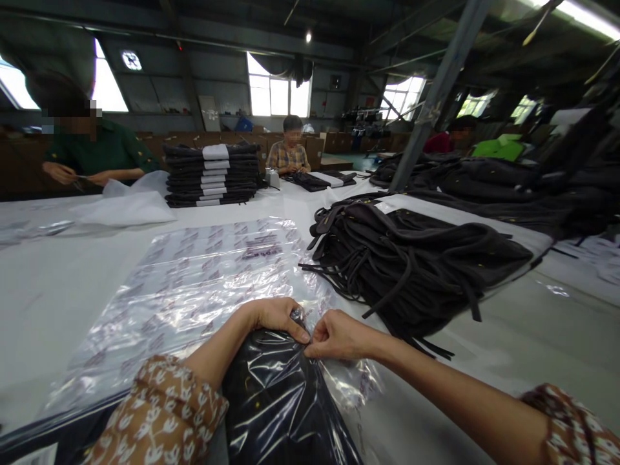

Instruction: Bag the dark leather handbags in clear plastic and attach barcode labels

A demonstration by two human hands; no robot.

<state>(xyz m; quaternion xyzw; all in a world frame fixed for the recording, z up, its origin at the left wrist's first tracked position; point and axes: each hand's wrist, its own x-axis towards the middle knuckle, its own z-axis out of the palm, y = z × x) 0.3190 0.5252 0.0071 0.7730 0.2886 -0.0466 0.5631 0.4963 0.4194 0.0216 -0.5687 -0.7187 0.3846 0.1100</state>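
A dark folded garment in a clear plastic bag [285, 400] lies on the table nearest me. At its far end, my left hand [281, 318] grips the gathered plastic between thumb and fingers. Touching the same edge from the right, my right hand [336, 336] is closed in a pinch on the plastic, its fingertips beside my left thumb. Printed clear bags [194, 278] are spread flat beyond and left of my hands. Part of another dark item [58, 426] shows under my left sleeve.
A heap of dark garments with straps [407, 258] lies at the right. Folded garments with white bands [212, 174] stand stacked behind the bags. A person [97, 148] works at the far left, another [289, 152] at the back. A metal post [431, 110] rises right of centre.
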